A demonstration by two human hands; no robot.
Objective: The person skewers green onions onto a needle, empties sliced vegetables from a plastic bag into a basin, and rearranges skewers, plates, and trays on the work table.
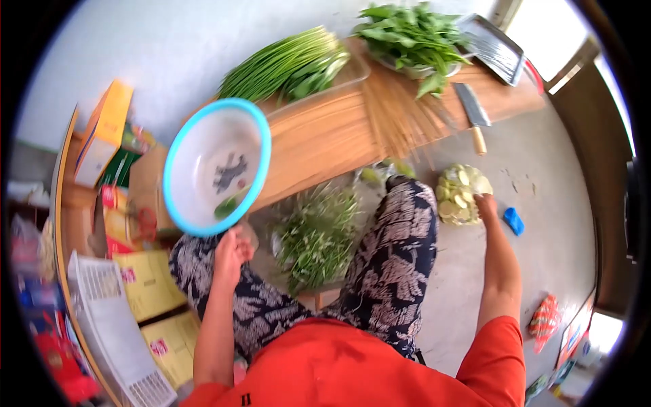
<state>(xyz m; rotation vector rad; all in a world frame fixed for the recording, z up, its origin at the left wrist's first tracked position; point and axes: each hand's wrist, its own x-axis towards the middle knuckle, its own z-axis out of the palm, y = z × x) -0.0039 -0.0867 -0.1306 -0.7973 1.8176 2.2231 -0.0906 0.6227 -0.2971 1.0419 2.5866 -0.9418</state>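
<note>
Blue-rimmed basin (196, 149) holding a green leaf (226, 207) tilts beside the curled left hand (232, 252); right hand (485, 205) touches pale slices (461, 195), grip unclear.

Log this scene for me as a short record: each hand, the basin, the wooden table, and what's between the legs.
Left hand: at the lower rim of the blue-rimmed basin; grip unclear
Right hand: at the edge of the sliced vegetables
Basin contents: includes a green leaf
Wooden table: long green stalks, leafy greens, knife with handle past the edge
Between legs: cut greens
</note>
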